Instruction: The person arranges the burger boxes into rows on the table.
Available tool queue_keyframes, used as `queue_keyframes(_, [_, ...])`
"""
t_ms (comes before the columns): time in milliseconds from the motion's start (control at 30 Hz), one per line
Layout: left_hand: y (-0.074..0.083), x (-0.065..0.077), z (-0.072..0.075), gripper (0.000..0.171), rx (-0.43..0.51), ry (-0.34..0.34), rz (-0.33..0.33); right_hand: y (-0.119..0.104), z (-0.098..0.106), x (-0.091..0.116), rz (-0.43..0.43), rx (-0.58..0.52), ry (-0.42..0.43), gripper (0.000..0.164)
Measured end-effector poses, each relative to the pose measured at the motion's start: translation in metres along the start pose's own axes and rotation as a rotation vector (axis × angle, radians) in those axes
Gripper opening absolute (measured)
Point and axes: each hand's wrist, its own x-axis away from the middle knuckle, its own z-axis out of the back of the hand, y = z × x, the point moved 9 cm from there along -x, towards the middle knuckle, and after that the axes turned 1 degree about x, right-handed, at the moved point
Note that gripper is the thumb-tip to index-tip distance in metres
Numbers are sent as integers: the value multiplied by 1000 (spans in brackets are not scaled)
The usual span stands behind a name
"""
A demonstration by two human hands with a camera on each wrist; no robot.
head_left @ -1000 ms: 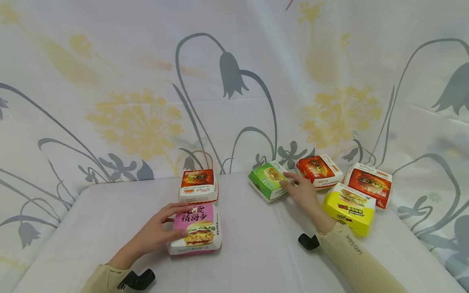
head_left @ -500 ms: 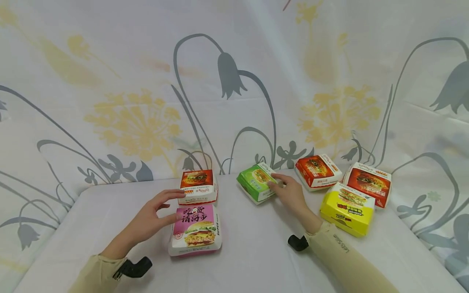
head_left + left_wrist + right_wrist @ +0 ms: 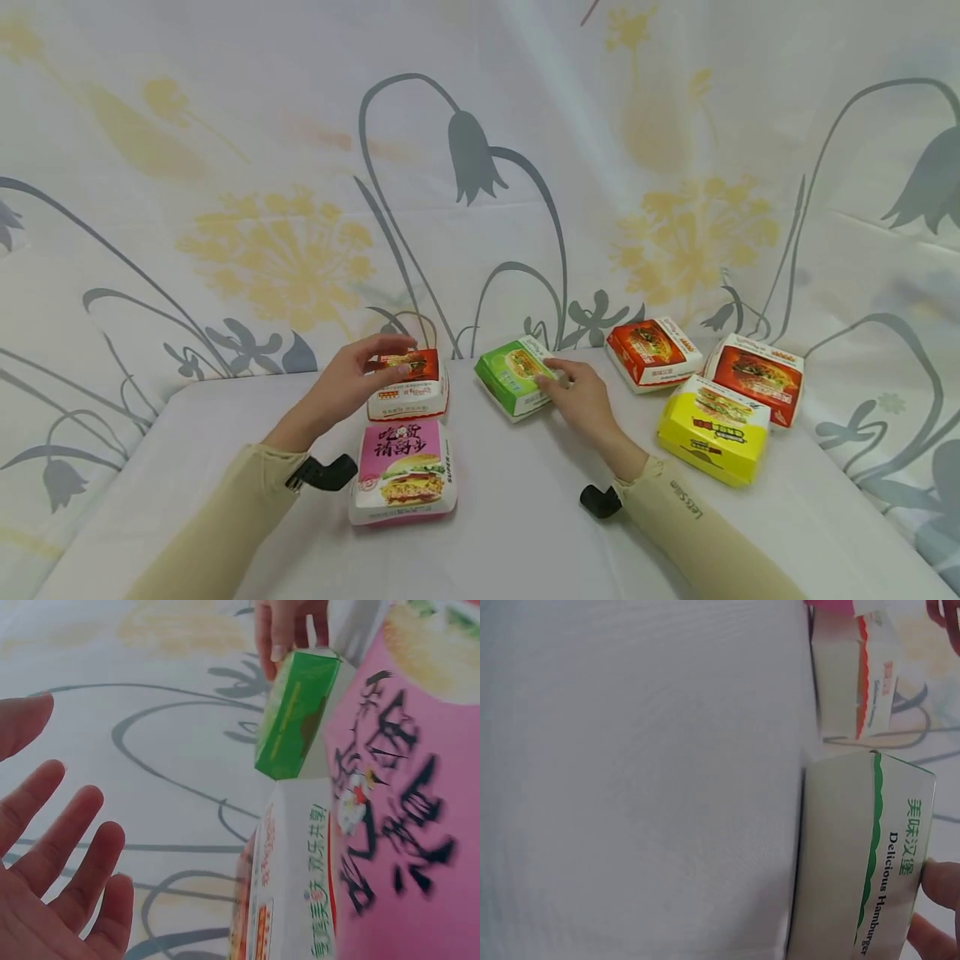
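In the head view my left hand hovers at a red-and-white burger box, partly covering it. The left wrist view shows spread fingers with nothing between them, apart from the boxes. A pink burger box lies just in front of the red one. My right hand touches the right side of a green burger box, with thumb and a finger at its upper edge. The right wrist view shows the green box's white side flat on the table, with two fingertips along its top edge.
To the right stand two more red burger boxes, one farther left and one at the end, with a yellow burger box in front of them. A flower-printed cloth hangs behind the white-covered table.
The green box has slid left with my right hand, toward the red box. My left hand has left the pink box and moved up and right to the red box behind it.
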Motion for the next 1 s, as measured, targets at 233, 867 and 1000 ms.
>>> queue_keyframes(233, [-8,-36,-14,39,55,-31,-21,-6,-3,0,20,-6,13,47])
queue_keyframes(867, [-26,-95,-59,44,-109,-170,18,-10,-11,-1,13,-24,10,48])
queue_keyframes(1000, [-30,-100,-69,45,-169,-198,8,-10,-12,-1,23,-17,13,47])
